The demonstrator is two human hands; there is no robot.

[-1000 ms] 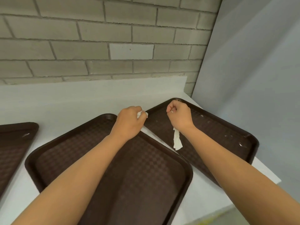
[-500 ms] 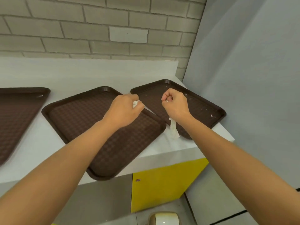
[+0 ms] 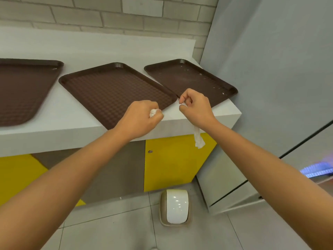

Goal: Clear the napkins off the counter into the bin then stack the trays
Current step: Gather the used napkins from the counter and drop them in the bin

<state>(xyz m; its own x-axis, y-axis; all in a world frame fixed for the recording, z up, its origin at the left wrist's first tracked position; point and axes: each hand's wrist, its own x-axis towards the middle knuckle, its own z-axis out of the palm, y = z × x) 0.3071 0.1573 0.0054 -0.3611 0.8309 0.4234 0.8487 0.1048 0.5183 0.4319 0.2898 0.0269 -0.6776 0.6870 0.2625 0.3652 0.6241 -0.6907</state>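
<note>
My left hand (image 3: 139,118) is closed around a crumpled white napkin (image 3: 153,112) above the counter's front edge. My right hand (image 3: 195,105) pinches a second white napkin (image 3: 198,138), which hangs down below my wrist in front of the cabinet. Three brown trays lie on the white counter (image 3: 68,120): the left tray (image 3: 21,91), the middle tray (image 3: 115,91) and the right tray (image 3: 191,80), which has small white crumbs on it. A beige bin with a white swing lid (image 3: 175,206) stands on the floor below my hands.
Yellow and grey cabinet doors (image 3: 167,163) sit under the counter. A grey wall panel (image 3: 266,87) rises on the right, close to the bin. A brick wall (image 3: 108,15) backs the counter. Grey floor tiles (image 3: 117,230) surround the bin.
Both hands have pulled back from over the trays to the counter's front edge, each still holding its napkin. My view has tilted down, so the cabinet and the bin now show.
</note>
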